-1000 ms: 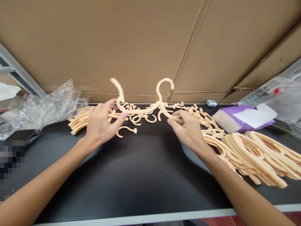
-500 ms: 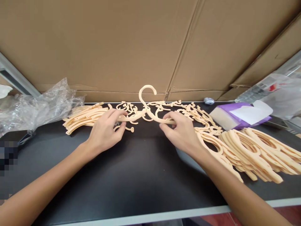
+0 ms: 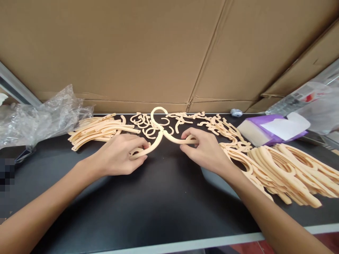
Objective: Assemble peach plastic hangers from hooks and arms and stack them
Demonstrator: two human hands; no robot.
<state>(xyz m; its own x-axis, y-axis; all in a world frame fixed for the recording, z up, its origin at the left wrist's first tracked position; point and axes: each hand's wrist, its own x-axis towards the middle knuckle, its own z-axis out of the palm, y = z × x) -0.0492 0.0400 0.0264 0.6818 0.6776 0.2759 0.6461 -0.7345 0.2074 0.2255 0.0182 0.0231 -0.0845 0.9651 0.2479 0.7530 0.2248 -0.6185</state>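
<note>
A cream-coloured clothes hanger (image 3: 156, 141) is held up above the black table, its hook pointing up and away from me. My left hand (image 3: 120, 154) grips the end of its left arm between thumb and fingers. On the other side my right hand (image 3: 202, 146) pinches the right arm's end. Behind the hanger lie several loose hook-shaped pieces (image 3: 143, 120) in the same cream colour. Left of them is a pile of long curved hanger arms (image 3: 92, 130), just beyond my left hand. Close to my right wrist, stacked hanger pieces (image 3: 280, 169) lie in a row.
Crumpled clear plastic (image 3: 45, 116) sits at the left. A purple tissue pack (image 3: 272, 128) stands behind the stacks at the right, near more plastic bags (image 3: 320, 102). Cardboard (image 3: 119, 53) walls off the back. The black table (image 3: 159, 204) has a pale front edge.
The hanger has tilted and come lower and nearer, with its left arm swung toward me. My left hand has moved down and turned; my right hand has barely shifted.
</note>
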